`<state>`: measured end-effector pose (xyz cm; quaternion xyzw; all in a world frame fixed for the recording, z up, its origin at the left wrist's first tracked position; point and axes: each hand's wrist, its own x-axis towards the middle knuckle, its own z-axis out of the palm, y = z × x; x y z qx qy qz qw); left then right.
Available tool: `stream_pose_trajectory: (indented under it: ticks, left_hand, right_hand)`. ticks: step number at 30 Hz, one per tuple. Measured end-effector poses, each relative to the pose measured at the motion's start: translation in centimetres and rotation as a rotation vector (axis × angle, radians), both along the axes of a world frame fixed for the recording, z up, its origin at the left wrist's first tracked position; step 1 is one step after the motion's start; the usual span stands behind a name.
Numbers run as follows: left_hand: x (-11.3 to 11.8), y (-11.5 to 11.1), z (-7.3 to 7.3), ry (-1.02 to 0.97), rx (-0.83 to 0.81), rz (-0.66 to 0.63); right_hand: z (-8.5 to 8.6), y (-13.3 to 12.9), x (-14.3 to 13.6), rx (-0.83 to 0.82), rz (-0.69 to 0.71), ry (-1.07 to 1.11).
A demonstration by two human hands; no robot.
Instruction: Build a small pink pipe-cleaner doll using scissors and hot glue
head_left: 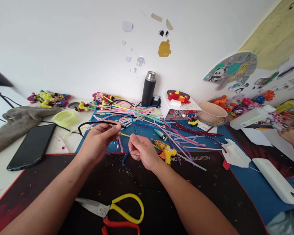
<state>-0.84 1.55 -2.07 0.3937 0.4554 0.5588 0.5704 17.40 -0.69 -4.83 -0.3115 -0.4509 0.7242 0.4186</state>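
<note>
My left hand [100, 138] is closed in a pinch on a black pipe cleaner [98, 122], which arcs over the hand and bends down on the left. Close by on the right, my right hand [144, 150] is closed with the thumb up, around a bent blue pipe cleaner [134, 125]. Blue ends stick out above and below that hand; its inner fingers are partly hidden. Below the hands, scissors [107, 209] with one yellow and one red handle lie on the dark mat [198, 202]. A yellow glue gun [164, 150] rests just right of my right hand.
Loose coloured pipe cleaners [137, 111] spread behind my hands. A black thermos [149, 89] stands by the wall near a white box [180, 111]. A phone [31, 147] lies left. At right are a pink bowl [212, 111], a white device [275, 182] and another person's hand [290, 133].
</note>
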Motion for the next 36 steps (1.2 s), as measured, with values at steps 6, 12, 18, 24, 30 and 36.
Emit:
stream_pose_trajectory:
  ticks: [6, 12, 18, 24, 30, 36]
  left_hand:
    - [0.3, -0.2, 0.2, 0.003, 0.018, -0.021]
    - [0.7, -0.6, 0.6, 0.004, 0.01, -0.028]
    - [1.0, -0.7, 0.9, 0.026, 0.006, -0.07]
    - [1.0, -0.9, 1.2, 0.042, -0.039, -0.111]
    - [1.0, -0.9, 1.7, 0.049, -0.064, -0.106]
    - [1.0, -1.0, 2.0, 0.087, -0.091, -0.157]
  right_hand:
    - [0.1, -0.2, -0.6, 0.051, -0.057, -0.133]
    - [-0.6, -0.3, -0.5, 0.187, -0.158, -0.326]
    - [-0.1, -0.4, -0.5, 0.233, -0.186, -0.41]
    - [0.5, -0.4, -0.4, 0.286, -0.209, -0.442]
    - [1.2, -0.7, -0.4, 0.315, -0.218, -0.495]
    - [1.2, -0.6, -0.3, 0.313, -0.22, -0.514]
